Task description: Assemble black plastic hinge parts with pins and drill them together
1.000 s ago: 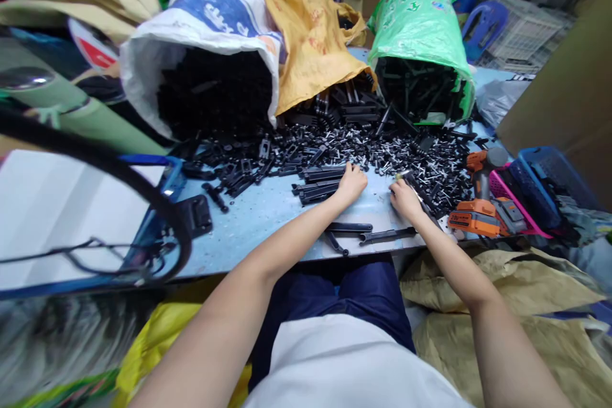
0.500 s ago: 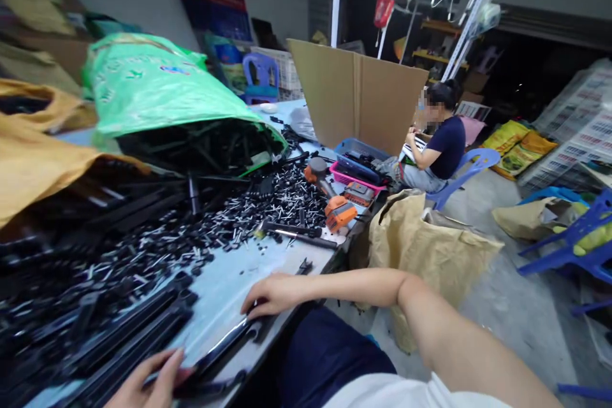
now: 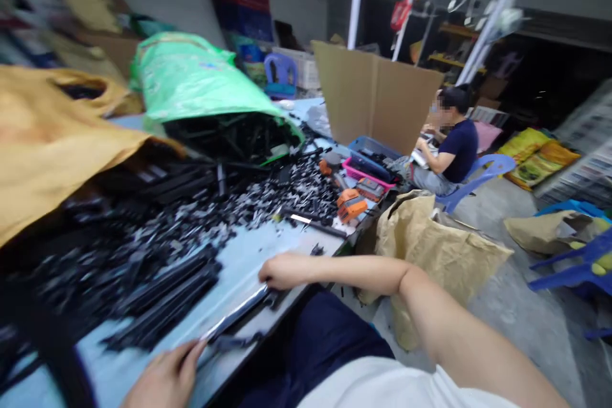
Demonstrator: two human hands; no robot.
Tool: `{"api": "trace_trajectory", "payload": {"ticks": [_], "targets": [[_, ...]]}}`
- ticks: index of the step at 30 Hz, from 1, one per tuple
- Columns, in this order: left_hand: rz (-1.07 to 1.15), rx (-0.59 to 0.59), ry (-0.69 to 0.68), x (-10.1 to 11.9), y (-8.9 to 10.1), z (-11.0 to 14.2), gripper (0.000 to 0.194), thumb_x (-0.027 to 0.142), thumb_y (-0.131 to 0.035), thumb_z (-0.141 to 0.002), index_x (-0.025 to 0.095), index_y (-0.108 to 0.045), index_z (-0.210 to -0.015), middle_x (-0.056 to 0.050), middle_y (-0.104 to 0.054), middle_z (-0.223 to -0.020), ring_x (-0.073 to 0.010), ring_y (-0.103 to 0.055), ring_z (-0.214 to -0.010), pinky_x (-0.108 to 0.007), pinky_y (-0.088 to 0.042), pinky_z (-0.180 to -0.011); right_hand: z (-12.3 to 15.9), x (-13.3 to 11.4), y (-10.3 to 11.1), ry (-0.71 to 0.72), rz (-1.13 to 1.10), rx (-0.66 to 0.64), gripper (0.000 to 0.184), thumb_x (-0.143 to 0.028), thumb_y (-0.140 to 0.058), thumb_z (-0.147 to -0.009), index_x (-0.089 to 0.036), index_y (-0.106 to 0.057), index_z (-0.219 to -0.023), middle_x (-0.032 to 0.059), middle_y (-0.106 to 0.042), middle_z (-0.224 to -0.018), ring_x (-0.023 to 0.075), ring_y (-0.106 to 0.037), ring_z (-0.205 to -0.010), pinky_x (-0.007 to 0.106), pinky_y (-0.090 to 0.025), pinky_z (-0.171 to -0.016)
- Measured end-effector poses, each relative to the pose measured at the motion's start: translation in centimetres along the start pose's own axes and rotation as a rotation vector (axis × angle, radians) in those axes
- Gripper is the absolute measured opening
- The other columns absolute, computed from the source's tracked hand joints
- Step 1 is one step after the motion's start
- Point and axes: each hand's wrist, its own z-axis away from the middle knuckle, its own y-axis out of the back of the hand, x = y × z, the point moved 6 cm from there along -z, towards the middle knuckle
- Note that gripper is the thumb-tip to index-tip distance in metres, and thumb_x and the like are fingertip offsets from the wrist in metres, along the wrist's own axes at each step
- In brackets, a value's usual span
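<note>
In the head view, the left hand point(image 3: 165, 373) is pinching the near end of a long dark bar point(image 3: 239, 313) between thumb and finger, while the right hand point(image 3: 284, 269) is closing over its far end, fingers curled and partly hidden. The bar is stretching between the two hands, along the near edge of the blue surface point(image 3: 243, 255), its upper side catching the light. A shorter dark piece point(image 3: 236, 342) is lying just beside it, nearer the edge. Beyond the bar, a bundle of dark bars point(image 3: 167, 303) is resting on the surface, next to a spread heap of small black and metallic parts point(image 3: 287, 194). A yellow-orange bag point(image 3: 57, 140) and a green bag point(image 3: 205, 83) are lying open-mouthed behind the heap. Farther right, an orange power tool point(image 3: 350, 206) is sitting near a pink basket point(image 3: 368, 173). A co-worker point(image 3: 459, 143) is sitting beyond it on a blue chair point(image 3: 495, 169), hands raised to something pale. A brown paper sack point(image 3: 430, 248) is standing beside the surface.
</note>
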Motion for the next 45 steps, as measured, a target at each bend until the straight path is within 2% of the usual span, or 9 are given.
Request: {"api": "trace_trajectory", "payload": {"ticks": [3,6,10,23,25,28,34,41,45], "targets": [[-0.14,-0.156,0.145,2.2,1.7,0.0,0.044,0.039,-0.026,-0.078,0.026,-0.067,-0.066,-0.002,-0.067,-0.067,-0.0228,-0.065,-0.069,-0.034,-0.053,-0.066,0.2,1.0,1.4,-0.048,-0.082,0.13,0.017,-0.008,-0.053,-0.078,-0.012,-0.067,-0.088,0.0036,-0.069,-0.094,0.0113,-0.061,-0.087,0.016,-0.041,-0.078],[-0.203,-0.246,0.209,2.5,2.1,-0.7,0.036,0.03,-0.033,-0.08,0.018,-0.067,-0.078,-0.008,-0.066,-0.076,-0.0213,-0.064,-0.077,-0.03,-0.05,-0.072,-1.1,2.1,1.2,0.025,-0.163,0.053,0.019,-0.011,-0.054,-0.08,-0.01,-0.067,-0.094,0.007,-0.069,-0.095,0.0125,-0.062,-0.086,0.019,-0.042,-0.079],[-0.262,-0.233,0.246,1.4,2.0,-1.2,0.031,0.026,-0.036,-0.083,0.018,-0.066,-0.083,-0.007,-0.063,-0.08,-0.0189,-0.062,-0.075,-0.026,-0.048,-0.068,-2.5,3.3,0.7,0.017,-0.175,-0.01,0.018,-0.012,-0.057,-0.078,-0.012,-0.068,-0.091,0.0073,-0.07,-0.088,0.0136,-0.063,-0.079,0.02,-0.044,-0.072],[-0.361,-0.437,0.081,4.4,1.6,-4.1,0.024,0.003,-0.042,-0.077,0.012,-0.063,-0.083,-0.012,-0.064,-0.084,-0.0218,-0.064,-0.077,-0.029,-0.049,-0.067,-3.6,0.6,-1.4,0.157,0.315,-0.195,0.02,-0.009,-0.049,-0.082,-0.013,-0.066,-0.092,0.012,-0.068,-0.096,0.0209,-0.063,-0.092,0.024,-0.044,-0.075],[-0.295,-0.366,0.108,3.8,1.5,-4.0,0.015,0.01,-0.049,-0.078,0.014,-0.062,-0.085,-0.011,-0.065,-0.085,-0.0224,-0.064,-0.079,-0.03,-0.049,-0.068,-3.4,1.1,-1.5,0.134,0.273,-0.157,0.017,-0.014,-0.05,-0.084,-0.013,-0.065,-0.093,0.0116,-0.068,-0.095,0.0211,-0.063,-0.09,0.025,-0.045,-0.075],[-0.183,-0.117,0.134,2.6,1.2,-3.0,0.011,0.022,-0.051,-0.082,0.017,-0.061,-0.085,-0.007,-0.066,-0.083,-0.0199,-0.064,-0.078,-0.028,-0.05,-0.068,-2.9,1.9,-1.4,0.13,0.164,-0.032,0.018,-0.023,-0.051,-0.086,-0.014,-0.063,-0.096,0.0107,-0.067,-0.094,0.0209,-0.063,-0.089,0.027,-0.047,-0.075],[-0.176,0.454,-0.042,2.6,0.1,0.7,0.025,0.021,-0.037,-0.09,0.017,-0.062,-0.091,-0.006,-0.067,-0.078,-0.0149,-0.063,-0.07,-0.025,-0.051,-0.065,-2.5,0.7,-1.7,0.462,-0.108,0.374,0.021,-0.026,-0.046,-0.089,-0.016,-0.063,-0.093,0.0093,-0.067,-0.092,0.0165,-0.062,-0.088,0.027,-0.05,-0.078],[-0.354,0.433,-0.281,3.4,-0.3,0.9,0.025,0.011,-0.037,-0.087,0.016,-0.06,-0.094,-0.005,-0.065,-0.071,-0.0143,-0.061,-0.069,-0.025,-0.049,-0.063,-2.0,1.5,-1.3,0.57,-0.207,0.615,0.022,-0.025,-0.041,-0.091,-0.019,-0.062,-0.092,0.0078,-0.066,-0.088,0.0153,-0.062,-0.084,0.028,-0.053,-0.075],[-0.405,0.443,-0.22,3.4,0.1,1.1,0.02,0.017,-0.042,-0.087,0.016,-0.061,-0.094,-0.007,-0.067,-0.078,-0.0175,-0.062,-0.079,-0.031,-0.047,-0.071,-0.6,3.6,-1.5,0.52,-0.128,0.645,0.024,-0.028,-0.042,-0.091,-0.019,-0.061,-0.101,0.0094,-0.065,-0.094,0.0166,-0.062,-0.087,0.03,-0.052,-0.076]]}}
